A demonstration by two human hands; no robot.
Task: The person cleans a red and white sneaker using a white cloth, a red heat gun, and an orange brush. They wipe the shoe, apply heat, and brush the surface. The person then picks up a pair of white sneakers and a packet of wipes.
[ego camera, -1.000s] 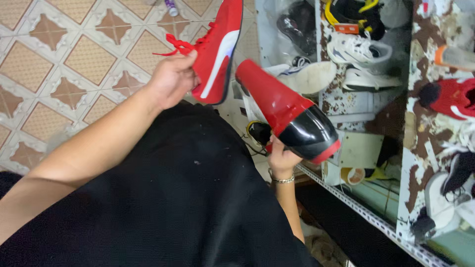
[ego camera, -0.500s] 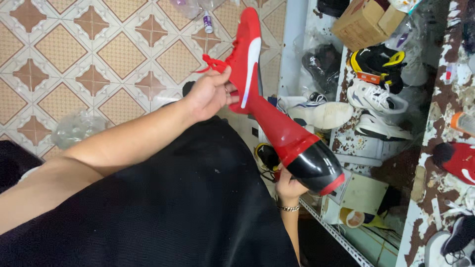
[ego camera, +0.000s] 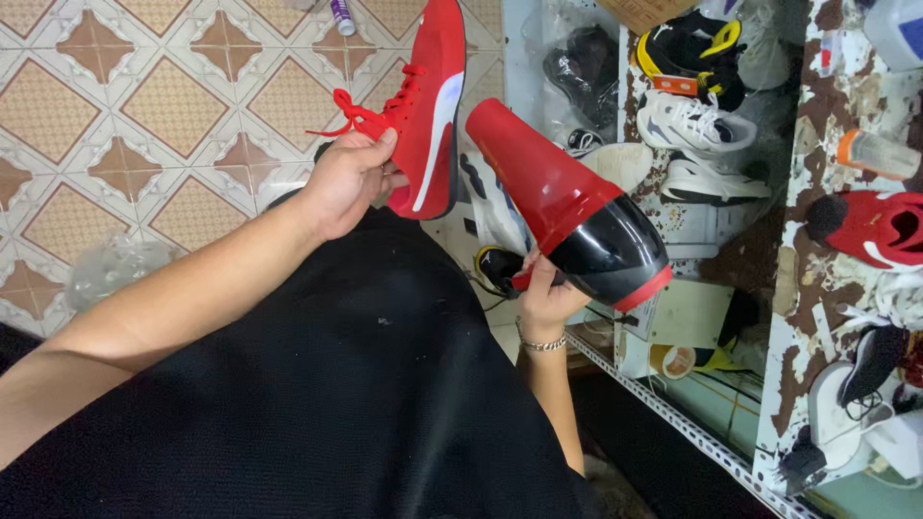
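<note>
A tiled floor (ego camera: 144, 106) of tan and white diamonds fills the left side, and a rusty, paint-flaked metal rack (ego camera: 817, 279) takes up the right, crowded with shoes. Across the bottom spreads the person's black garment (ego camera: 365, 404), over the lap.

Above it the two arms come up. The right hand (ego camera: 546, 300), a bracelet (ego camera: 543, 344) at its wrist, is closed round the handle of a red and black hair dryer (ego camera: 567, 211); the fingers wrap tight, though the handle itself is mostly hidden behind them. The dryer's red nozzle points up and to the left, its mouth just beside the red sneaker (ego camera: 431, 115) but not touching it as far as I can see.

The left hand (ego camera: 348, 181) holds that sneaker upright by its heel end, toe upward, thumb pressed on the lace side and fingers curled behind (a firm pinch, not a loose one). The sneaker has a white stripe down its side, and its red laces (ego camera: 354, 108) stick out in a bow above the thumb.

On the rack sit a white trainer (ego camera: 694, 120), a black and yellow shoe (ego camera: 685, 40) and another red shoe (ego camera: 880, 229). A roll of tape (ego camera: 678, 361) lies lower down. A small bottle (ego camera: 340, 15) lies on the tiles at the top.
</note>
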